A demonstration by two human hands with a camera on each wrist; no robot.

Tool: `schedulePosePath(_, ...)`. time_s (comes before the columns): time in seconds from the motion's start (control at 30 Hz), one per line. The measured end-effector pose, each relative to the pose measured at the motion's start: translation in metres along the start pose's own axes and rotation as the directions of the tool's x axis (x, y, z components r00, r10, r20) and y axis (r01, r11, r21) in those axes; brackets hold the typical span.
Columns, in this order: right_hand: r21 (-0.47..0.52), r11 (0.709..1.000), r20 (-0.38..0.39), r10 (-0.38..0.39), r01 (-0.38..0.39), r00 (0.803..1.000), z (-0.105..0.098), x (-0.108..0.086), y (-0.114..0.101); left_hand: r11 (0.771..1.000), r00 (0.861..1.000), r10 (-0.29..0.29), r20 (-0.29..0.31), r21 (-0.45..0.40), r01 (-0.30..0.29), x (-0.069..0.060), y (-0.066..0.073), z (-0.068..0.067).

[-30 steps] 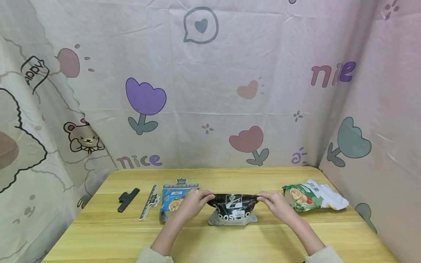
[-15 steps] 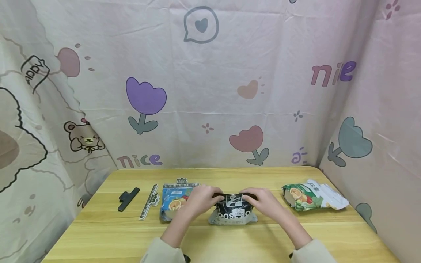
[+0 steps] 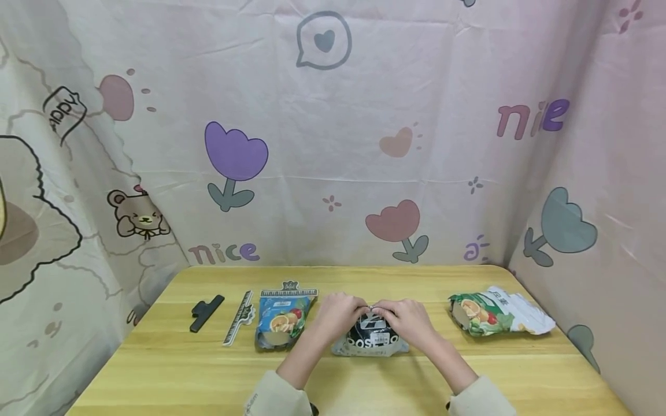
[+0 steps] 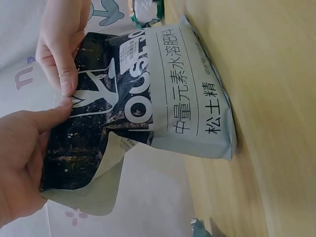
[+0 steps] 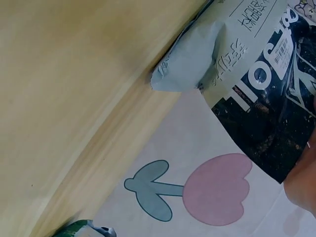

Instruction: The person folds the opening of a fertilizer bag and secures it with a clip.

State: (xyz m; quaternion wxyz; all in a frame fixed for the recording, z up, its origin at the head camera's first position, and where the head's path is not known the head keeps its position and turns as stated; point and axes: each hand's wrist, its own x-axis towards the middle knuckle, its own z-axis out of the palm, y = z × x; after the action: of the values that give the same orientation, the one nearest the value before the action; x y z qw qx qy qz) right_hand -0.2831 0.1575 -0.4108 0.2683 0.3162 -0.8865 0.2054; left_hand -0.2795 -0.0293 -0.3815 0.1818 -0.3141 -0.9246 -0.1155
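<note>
A black and grey fertilizer bag (image 3: 376, 341) stands upright on the table between both hands. My left hand (image 3: 338, 316) pinches its top edge from the left, and my right hand (image 3: 408, 319) pinches it from the right. The thumbs meet near the middle of the edge. In the left wrist view, the bag's (image 4: 187, 94) left top corner flares out beside the left hand (image 4: 19, 163), while the right hand (image 4: 61, 42) grips farther along. Only part of the right hand (image 5: 302, 185) shows at the right wrist view's edge, on the bag's black top (image 5: 266, 128).
Left on the wooden table (image 3: 171, 370) lie a black bag clip (image 3: 207, 313) and a piano-key-patterned clip (image 3: 240, 320). A blue fruit-print bag (image 3: 283, 320) has a similar clip (image 3: 288, 290) along its top. At right lies a green and white bag (image 3: 499, 312).
Both hands have slid inward along the bag's top edge from its two corners until they meet at the middle. The bag has stayed in place. The head view has shifted slightly.
</note>
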Motion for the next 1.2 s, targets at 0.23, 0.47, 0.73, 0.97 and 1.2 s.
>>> schedulePosePath(0.23,0.032,0.999,0.042,0.025,-0.026,0.999,-0.002,-0.002,0.002,0.998,0.999,-0.018,0.027,-0.058,0.02,-0.002,-0.001,-0.003)
schedulePosePath(0.47,0.112,0.987,0.088,0.103,-0.113,0.991,-0.009,-0.009,0.007,0.986,0.996,-0.072,0.058,-0.146,0.079,-0.007,-0.005,-0.006)
schedulePosePath(0.73,0.102,0.992,0.065,0.071,-0.078,0.995,-0.01,-0.009,0.011,0.993,0.997,-0.075,0.024,-0.087,0.077,-0.007,-0.004,-0.004)
schedulePosePath(0.97,0.165,0.982,0.073,0.08,-0.091,0.994,-0.011,-0.01,0.016,0.986,0.996,-0.086,0.032,-0.141,0.09,-0.009,-0.009,-0.007)
schedulePosePath(1.2,0.175,0.983,0.046,0.043,-0.051,0.998,-0.015,-0.012,0.021,0.982,0.995,-0.098,0.025,-0.162,0.101,-0.01,-0.012,-0.008)
